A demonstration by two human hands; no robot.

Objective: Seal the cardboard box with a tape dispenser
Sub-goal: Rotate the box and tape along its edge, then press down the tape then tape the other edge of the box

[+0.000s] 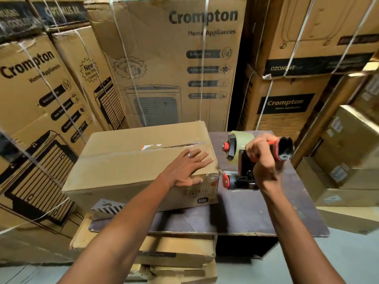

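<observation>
Box place: the cardboard box (141,160) sits on the left part of a dark board (246,212), its left end past the board's left edge, over a grey slotted piece (106,208).
Box axis: long axis runs left to right along the board; the flap seam follows it, with clear tape at the right end, wrapping down that end face.
Left hand: the left hand (188,167) lies flat, fingers spread, on the box top near its front right corner, gripping nothing.
Right hand: the right hand (262,160) is wrapped tight around the red-and-black handle of the tape dispenser (240,160).
Dispenser place: held above the board's right half, just beside the box's right end; its lower red tip seems to touch the tape there. Tape roll up and left, handle end toward the right.
Open room: bare board to the right and front of the box; grey floor (348,253) beyond the board's front right corner.
Edges: stacked cartons (164,68) crowd the back and both sides; flattened cartons lie under the board.
Writing: "Crompton Home Appliances", "OZONE 45", "OPTIMUS"; smaller labels unreadable.
</observation>
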